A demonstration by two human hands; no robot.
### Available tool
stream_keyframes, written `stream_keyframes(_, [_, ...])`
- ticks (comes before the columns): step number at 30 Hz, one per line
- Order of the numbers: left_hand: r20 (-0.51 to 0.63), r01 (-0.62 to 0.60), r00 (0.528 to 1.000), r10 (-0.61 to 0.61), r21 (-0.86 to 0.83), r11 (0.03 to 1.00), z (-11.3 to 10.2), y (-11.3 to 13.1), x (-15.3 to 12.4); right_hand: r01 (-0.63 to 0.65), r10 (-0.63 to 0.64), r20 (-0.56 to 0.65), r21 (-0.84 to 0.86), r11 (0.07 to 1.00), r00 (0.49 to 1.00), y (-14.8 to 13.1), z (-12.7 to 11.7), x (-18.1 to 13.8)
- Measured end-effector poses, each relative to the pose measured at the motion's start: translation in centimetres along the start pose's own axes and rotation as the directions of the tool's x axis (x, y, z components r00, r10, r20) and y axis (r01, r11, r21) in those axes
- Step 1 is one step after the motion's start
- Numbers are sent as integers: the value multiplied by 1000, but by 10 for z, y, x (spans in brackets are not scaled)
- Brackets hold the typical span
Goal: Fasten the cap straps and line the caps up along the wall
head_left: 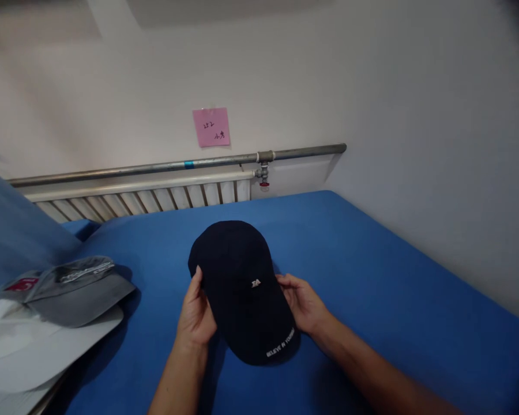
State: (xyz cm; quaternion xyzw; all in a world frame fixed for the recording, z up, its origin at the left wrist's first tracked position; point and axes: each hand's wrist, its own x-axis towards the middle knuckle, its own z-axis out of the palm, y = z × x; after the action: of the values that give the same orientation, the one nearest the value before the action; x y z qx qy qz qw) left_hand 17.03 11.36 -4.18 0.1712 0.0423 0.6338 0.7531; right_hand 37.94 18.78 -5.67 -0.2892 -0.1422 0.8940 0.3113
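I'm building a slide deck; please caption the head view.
Left hand and right hand hold a dark cap over a blue surface; at left, a gray cap atop a white cap.

L hand [198,314] & R hand [303,304] apart, palms inward.

Pale wall [415,86], pink note [211,128] stuck on; metal pipe [173,166] above white radiator [196,196]; blue surface [372,276] in front.

Beyond the dark cap [242,297], the blue surface [358,259] gives passage to the right-hand wall [441,150]; stacked caps [75,294] block the left.
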Motion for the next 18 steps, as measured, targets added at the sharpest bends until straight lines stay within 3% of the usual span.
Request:
stream_keyframes(5, [80,-57,995,58,-13,998,-14,17,-1,-51,51,15,-11,999,999,7,12,-11])
stream_keyframes(11, [-13,-219,976,219,-19,976,-26,32,-2,-38,36,-27,-66,997,999,20,17,-21])
stream_keyframes(16, [-2,-217,976,217,-6,976,-31,28,-1,-1,0,-22,-53,999,1000,28,17,-17])
stream_keyframes(18, [-53,-247,968,246,-4,969,-32,25,-2,9,-9,-10,-23,1000,1000,30,15,-15])
